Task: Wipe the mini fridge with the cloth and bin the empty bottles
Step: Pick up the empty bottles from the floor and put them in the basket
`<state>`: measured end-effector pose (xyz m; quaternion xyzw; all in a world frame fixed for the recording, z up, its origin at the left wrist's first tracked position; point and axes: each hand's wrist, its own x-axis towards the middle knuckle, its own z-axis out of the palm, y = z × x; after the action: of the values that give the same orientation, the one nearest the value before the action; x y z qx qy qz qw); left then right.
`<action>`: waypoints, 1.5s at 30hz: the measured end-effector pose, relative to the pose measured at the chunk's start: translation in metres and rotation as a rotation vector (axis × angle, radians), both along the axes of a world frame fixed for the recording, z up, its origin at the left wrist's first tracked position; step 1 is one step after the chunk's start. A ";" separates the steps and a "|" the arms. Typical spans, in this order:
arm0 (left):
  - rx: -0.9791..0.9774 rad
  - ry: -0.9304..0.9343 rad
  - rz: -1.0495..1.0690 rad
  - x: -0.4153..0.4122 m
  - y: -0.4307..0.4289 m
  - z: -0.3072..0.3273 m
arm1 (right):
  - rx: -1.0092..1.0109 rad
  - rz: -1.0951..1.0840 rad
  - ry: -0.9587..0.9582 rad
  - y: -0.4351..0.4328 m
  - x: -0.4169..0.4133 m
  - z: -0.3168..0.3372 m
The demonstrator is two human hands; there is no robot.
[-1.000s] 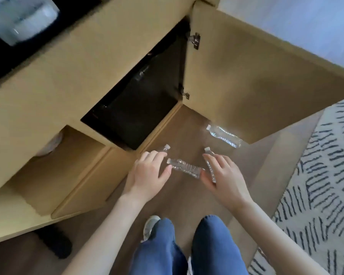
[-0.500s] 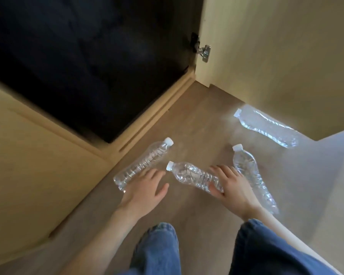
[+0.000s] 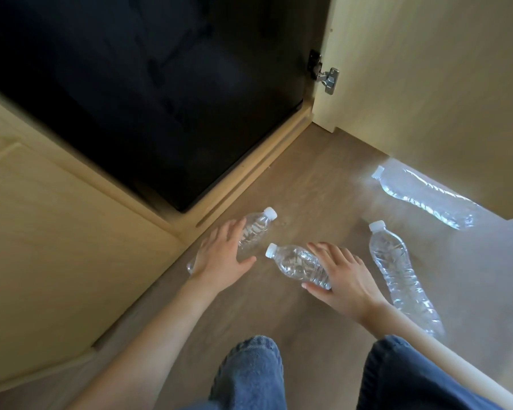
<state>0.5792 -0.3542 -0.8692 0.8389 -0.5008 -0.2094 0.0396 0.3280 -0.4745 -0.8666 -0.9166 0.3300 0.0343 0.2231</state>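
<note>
**Mia:** What does the head camera show?

**Ben:** Four see-through bottles lie flat on the wood floor (image 3: 308,179). They are in front of the dark mini fridge (image 3: 131,99). I can't see a bin or a cloth here.

**Mia:** So how much is done?

**Ben:** Not much, I think. No bottle is in a bin yet. I can't tell if the fridge has been wiped. It looks like the picking up is only starting.

**Mia:** What are the hands doing?

**Ben:** The left hand (image 3: 222,255) lies over the left bottle (image 3: 256,227) with its fingers spread out flat. I can't tell if it is pressing down. The right hand (image 3: 347,279) has the fat end of the middle bottle (image 3: 293,261) between its thumb and its fingers.

**Mia:** Which way do the bottles point?

**Ben:** The left bottle lies slanted, with its white cap toward the fridge corner. The middle bottle lies slanted too, with its cap to the left and a bit away from the person. The right bottle (image 3: 397,270) lies almost straight away from the person, cap at the far end. The far bottle (image 3: 427,196) lies along the foot of the open cupboard door (image 3: 427,84), cap to the left.

**Mia:** What is left to do?

**Ben:** All four bottles need to go in the bin. Maybe the wiping too.
</note>
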 end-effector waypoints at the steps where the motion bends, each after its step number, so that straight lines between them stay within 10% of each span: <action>1: 0.018 0.003 0.016 0.002 0.001 -0.005 | 0.005 0.002 0.035 0.000 0.000 -0.005; 19: 0.042 0.111 0.140 -0.020 0.012 0.048 | 0.157 -0.382 0.034 0.008 -0.013 0.043; 45: -0.479 0.319 0.210 -0.086 0.068 0.829 | 0.098 -0.708 -0.401 0.094 -0.042 0.830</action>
<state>0.4931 -0.2866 -0.0399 0.8096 -0.4337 -0.2090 0.3358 0.2855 -0.3800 -0.0368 -0.7234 0.5728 -0.2084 0.3244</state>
